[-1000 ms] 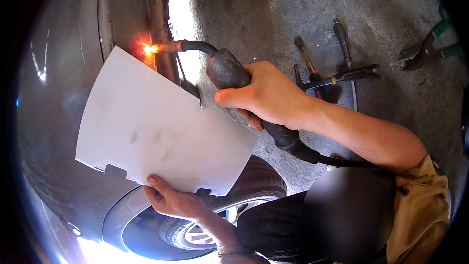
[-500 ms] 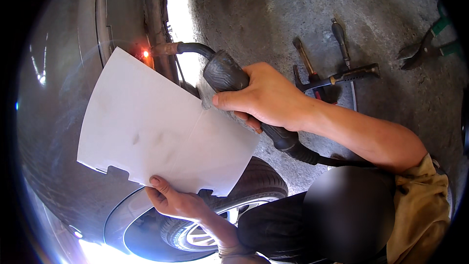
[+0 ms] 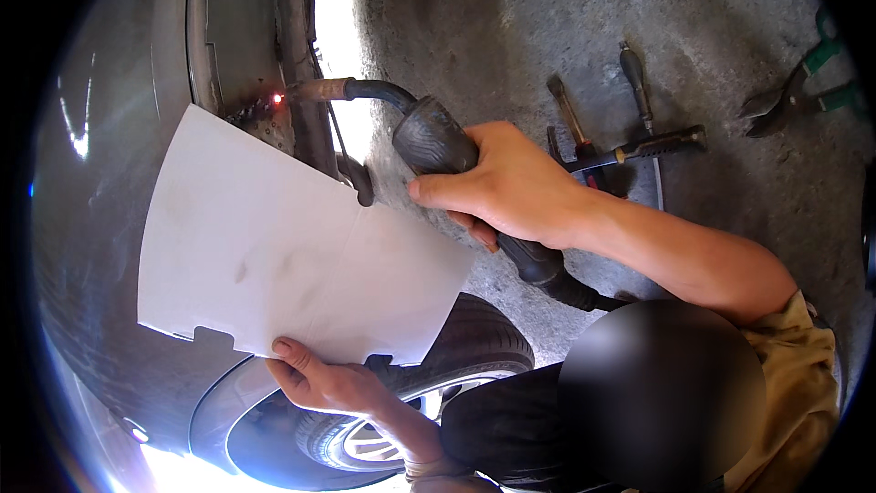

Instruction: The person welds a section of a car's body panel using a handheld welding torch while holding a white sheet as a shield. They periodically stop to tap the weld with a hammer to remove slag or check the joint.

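Note:
My right hand (image 3: 502, 187) is closed around the dark grip of a welding torch (image 3: 433, 137). Its curved neck reaches left, and the copper nozzle (image 3: 319, 89) touches a seam on the grey car body (image 3: 119, 128), where a small red glow shows. My left hand (image 3: 319, 379) pinches the lower edge of a white sheet (image 3: 274, 246) and holds it flat against the panel, just below the nozzle. The torch's cable runs back under my right forearm.
A tyre with an alloy wheel (image 3: 484, 347) sits directly below the sheet. On the concrete floor (image 3: 502, 18) to the right lie a hammer (image 3: 648, 141), two long hand tools (image 3: 570, 119) and green-handled pliers (image 3: 803, 82).
The bright orange flare at the nozzle has faded to a small red dot. Both hands, the torch and the sheet have stayed nearly in place.

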Demonstrator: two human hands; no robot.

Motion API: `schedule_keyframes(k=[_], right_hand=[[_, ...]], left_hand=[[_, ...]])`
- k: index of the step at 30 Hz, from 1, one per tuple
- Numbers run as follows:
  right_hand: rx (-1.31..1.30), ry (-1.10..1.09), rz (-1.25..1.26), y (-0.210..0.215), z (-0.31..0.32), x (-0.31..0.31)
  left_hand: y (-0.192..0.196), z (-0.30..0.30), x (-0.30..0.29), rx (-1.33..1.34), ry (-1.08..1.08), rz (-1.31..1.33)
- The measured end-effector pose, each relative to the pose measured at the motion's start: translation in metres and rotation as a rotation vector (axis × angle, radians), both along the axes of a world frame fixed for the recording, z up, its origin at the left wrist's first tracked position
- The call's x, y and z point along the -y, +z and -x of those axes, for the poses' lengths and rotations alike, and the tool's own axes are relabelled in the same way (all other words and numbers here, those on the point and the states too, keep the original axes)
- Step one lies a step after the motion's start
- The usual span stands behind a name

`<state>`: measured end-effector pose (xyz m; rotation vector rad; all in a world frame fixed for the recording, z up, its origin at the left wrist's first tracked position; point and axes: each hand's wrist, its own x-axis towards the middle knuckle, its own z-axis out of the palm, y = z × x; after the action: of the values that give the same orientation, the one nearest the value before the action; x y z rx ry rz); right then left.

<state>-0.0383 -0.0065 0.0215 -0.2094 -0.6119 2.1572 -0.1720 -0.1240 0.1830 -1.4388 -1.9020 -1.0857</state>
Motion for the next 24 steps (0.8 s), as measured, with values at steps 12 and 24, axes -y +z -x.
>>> schedule_keyframes(k=[12, 24], right_hand=[[0.003, -0.013, -0.017, 0.0021, -0.0017, 0.0016], [0.045, -0.04, -0.039, 0.0074, -0.0028, 0.0003]], left_hand=[[0.0014, 0.0031, 0.0024, -0.004, 0.008, 0.021], [-0.0038, 0.0005, -0.0019, -0.006, -0.016, 0.078]])
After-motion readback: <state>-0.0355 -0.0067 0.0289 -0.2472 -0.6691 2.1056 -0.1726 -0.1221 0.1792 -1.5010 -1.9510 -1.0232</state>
